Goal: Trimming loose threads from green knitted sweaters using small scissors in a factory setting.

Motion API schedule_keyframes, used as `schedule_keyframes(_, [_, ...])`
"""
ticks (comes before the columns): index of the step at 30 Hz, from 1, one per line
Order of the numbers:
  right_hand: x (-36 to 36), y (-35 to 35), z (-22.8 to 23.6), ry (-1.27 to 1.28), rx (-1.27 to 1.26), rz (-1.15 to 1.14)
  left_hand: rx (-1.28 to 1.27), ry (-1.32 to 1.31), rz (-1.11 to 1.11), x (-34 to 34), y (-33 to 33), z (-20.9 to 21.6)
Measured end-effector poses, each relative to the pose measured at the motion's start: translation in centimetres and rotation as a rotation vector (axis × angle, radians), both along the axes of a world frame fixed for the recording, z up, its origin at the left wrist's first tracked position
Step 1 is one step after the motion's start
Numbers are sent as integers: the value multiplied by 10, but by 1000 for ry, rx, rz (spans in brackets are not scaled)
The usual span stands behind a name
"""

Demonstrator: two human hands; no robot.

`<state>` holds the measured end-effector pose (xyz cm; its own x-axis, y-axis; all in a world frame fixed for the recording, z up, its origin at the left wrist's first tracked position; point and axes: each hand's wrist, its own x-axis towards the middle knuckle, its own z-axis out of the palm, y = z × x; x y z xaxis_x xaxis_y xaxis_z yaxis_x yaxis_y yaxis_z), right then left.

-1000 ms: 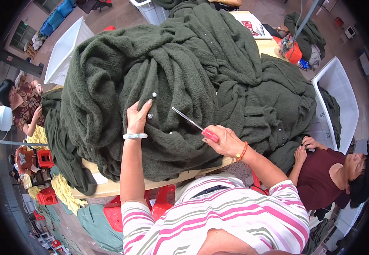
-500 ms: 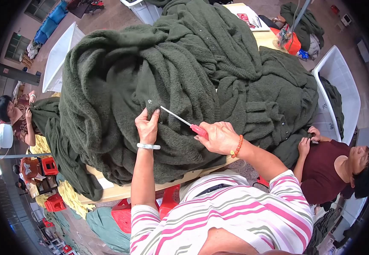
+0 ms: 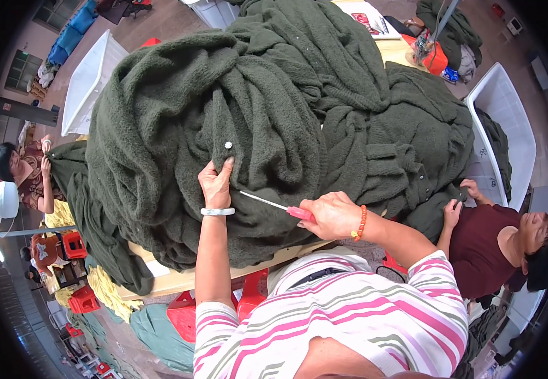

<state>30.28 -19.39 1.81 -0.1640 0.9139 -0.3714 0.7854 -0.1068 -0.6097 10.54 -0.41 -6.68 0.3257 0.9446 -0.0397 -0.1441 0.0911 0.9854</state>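
A big heap of dark green knitted garments [image 3: 160,114] covers the table in front of me. My left hand [image 3: 216,184] is closed on a fold of the knit, thumb and fingers pinching it just below a small shiny white button [image 3: 228,145]. In my right hand [image 3: 334,216] is a red-handled screwdriver-like tool [image 3: 300,213]. Its thin metal shaft points left, and the tip is just below and right of my left fingers, close to the cloth. Whether the tip touches the cloth I cannot tell.
A wooden table edge [image 3: 274,258] runs along my waist. White bins stand at the back left [image 3: 92,82] and right [image 3: 514,126]. One person [image 3: 492,249] at the right and another [image 3: 30,170] at the left handle green garments. Red stools [image 3: 252,294] are below the table.
My right hand and the tool have moved slightly down and right, away from the button. My left hand has shifted a little down, and the button now shows plainly.
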Motion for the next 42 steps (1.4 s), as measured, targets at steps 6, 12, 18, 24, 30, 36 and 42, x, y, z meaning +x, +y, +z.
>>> schedule_keyframes(6, [6, -17, -11, 27, 25, -31, -8, 8, 33, -8, -19, 9])
schedule_keyframes(12, [5, -28, -23, 53, 158, -119, 93, 190, -10, -19, -50, 3])
schedule_keyframes(18, [1, -29, -11, -12, 138, -99, 162, 143, 38, -22, -46, -5])
schedule_keyframes(24, [-2, -29, 0, -12, 70, -60, 167, 163, -9, -11, -54, 5])
schedule_keyframes(30, [9, -27, -2, 18, 157, -155, 169, 232, 18, -13, -64, 11])
schedule_keyframes(36, [22, -44, -24, 43, 177, -203, 377, 873, -66, -15, -102, 19])
schedule_keyframes(42, [25, -60, -33, 50, 126, -121, -14, 335, -57, -30, -117, -12])
